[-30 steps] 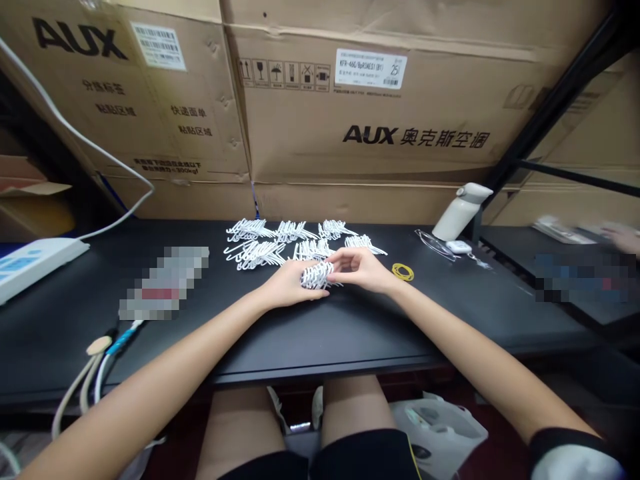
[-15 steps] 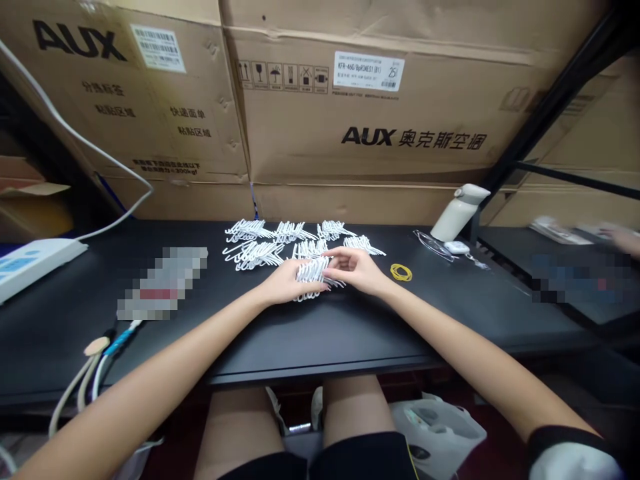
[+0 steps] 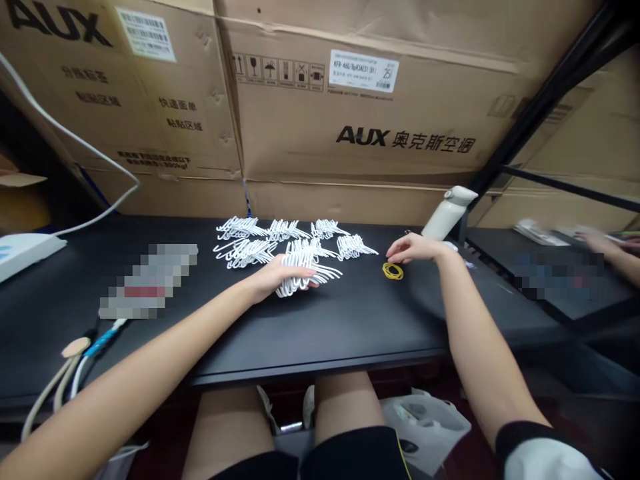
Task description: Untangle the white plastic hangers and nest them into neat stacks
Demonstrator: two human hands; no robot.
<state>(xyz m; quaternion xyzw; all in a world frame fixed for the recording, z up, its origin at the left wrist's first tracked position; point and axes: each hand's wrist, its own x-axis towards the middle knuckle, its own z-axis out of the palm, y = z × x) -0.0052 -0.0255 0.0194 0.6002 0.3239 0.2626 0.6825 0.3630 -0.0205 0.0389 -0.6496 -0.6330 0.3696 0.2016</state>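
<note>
White slender curved hooks (image 3: 291, 287) bunched in the left hand (image 3: 270, 277)

Left arm stretched forward, that hand grasps its bundle firmly, thumb across it, in front of similar white bundles (image 3: 245, 253) lying on the flat black surface (image 3: 370, 320). The right hand (image 3: 415, 249), wrist bent, is slack and loosely curled at the thin yellow looped bands (image 3: 393, 271) (touching or just above, I cannot tell). Behind, a brown cardboard sheet (image 3: 290, 147) reads "AUX 奥克斯空调"; its white label (image 3: 363, 70) shows "KFR-46G" and "25".
</note>
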